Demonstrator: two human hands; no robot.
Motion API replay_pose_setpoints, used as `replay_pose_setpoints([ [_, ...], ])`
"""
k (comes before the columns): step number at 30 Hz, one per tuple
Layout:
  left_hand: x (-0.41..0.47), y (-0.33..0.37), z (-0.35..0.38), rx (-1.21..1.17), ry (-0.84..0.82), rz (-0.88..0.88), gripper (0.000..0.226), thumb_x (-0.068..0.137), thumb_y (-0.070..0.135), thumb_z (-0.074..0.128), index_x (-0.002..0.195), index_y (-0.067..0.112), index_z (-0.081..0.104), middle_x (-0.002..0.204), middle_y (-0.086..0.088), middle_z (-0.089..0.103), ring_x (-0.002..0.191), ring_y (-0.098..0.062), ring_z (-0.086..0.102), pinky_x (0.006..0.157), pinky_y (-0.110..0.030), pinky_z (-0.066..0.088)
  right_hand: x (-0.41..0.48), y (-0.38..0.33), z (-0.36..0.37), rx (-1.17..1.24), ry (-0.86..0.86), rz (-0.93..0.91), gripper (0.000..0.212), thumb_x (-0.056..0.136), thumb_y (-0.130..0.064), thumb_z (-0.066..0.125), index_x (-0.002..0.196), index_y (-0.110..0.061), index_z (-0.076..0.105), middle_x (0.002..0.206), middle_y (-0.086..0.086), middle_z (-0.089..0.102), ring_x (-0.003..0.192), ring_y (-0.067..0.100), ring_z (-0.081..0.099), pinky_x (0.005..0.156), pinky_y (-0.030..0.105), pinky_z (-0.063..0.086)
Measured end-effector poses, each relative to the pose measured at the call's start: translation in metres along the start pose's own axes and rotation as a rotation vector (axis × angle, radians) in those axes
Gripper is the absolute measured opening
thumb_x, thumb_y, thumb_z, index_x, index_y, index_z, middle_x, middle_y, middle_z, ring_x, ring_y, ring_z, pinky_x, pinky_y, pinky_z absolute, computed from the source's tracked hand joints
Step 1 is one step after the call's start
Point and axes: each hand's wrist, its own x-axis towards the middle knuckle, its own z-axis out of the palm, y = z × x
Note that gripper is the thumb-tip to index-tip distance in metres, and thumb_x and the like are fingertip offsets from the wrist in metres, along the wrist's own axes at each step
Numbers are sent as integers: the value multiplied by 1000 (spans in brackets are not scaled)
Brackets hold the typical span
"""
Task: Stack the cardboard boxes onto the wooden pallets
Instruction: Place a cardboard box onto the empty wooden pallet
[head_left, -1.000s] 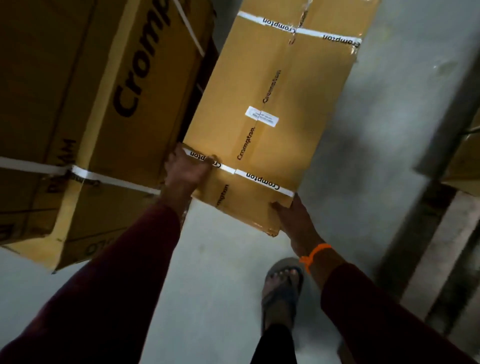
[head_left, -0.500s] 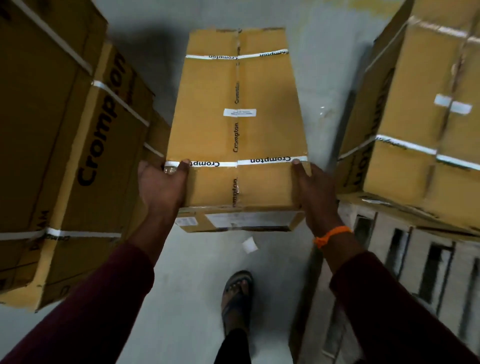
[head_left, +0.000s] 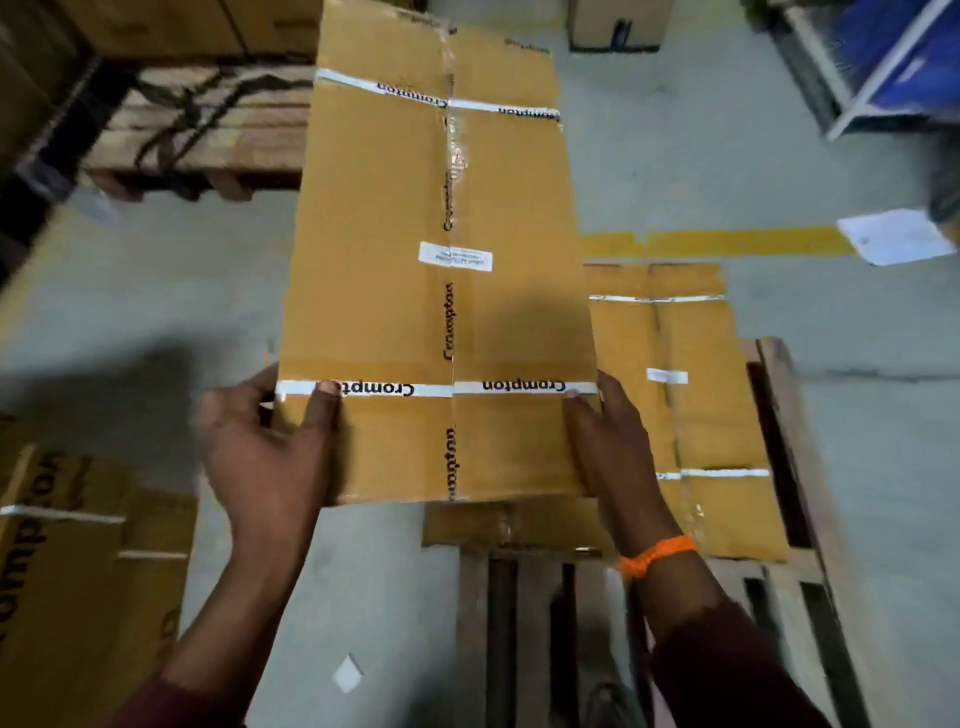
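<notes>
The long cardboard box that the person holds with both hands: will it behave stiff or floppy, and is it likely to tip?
The cardboard box probably stays stiff: its faces look flat and white straps bind it. It may tip forward, since the left hand and right hand grip only the near end.

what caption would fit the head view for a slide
Both hands, left hand and right hand, carry a taped cardboard box toward a wooden pallet already holding a box.

A warehouse or stockroom is showing here: strapped cardboard boxes (head_left: 83, 561) printed "Crompton" are standing on a bare concrete floor (head_left: 701, 171), wooden pallets (head_left: 789, 582) are lying about, and a yellow floor line (head_left: 727, 243) is running across.
</notes>
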Motion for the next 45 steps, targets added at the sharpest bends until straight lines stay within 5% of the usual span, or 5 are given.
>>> replay_pose_setpoints([
  [9, -158, 195, 154, -157, -285, 123, 43, 88, 34, 76, 127, 20, 68, 107, 4, 53, 86, -3, 52, 72, 4, 33, 35, 23, -296, -62, 394, 167, 49, 82, -54, 50, 122, -29, 63, 121, -4, 70, 111, 25, 62, 100, 47, 49],
  [16, -249, 244, 257, -233, -465, 172, 43, 88, 28, 78, 127, 13, 69, 106, 2, 59, 94, -6, 55, 76, 3, 35, 49, 88, -429, -122, 561, 260, 47, 83, -59, 54, 120, -31, 63, 118, -4, 69, 107, 26, 62, 97, 48, 51],
  [26, -348, 235, 385, -225, -521, -25, 36, 88, 25, 77, 120, 11, 70, 107, -2, 63, 99, -17, 61, 85, -23, 46, 105, 177, -519, -286, 459, 322, 59, 83, -61, 45, 122, -22, 63, 122, 10, 69, 109, 36, 61, 94, 48, 48],
  [37, -443, 179, 489, -166, -436, -57, 20, 91, 21, 71, 109, 22, 62, 100, -2, 61, 92, -5, 51, 82, -14, 38, 168, 303, -566, -358, 297, 275, 60, 87, -63, 47, 124, -20, 65, 119, 7, 71, 106, 32, 62, 93, 46, 49],
  [45, -467, 129, 532, -39, -296, -59, 13, 92, 13, 70, 103, 5, 70, 97, -9, 65, 92, -26, 63, 78, -18, 36, 190, 389, -540, -270, 168, 290, 59, 84, -50, 49, 132, -17, 61, 127, 12, 67, 114, 37, 61, 96, 45, 46],
])
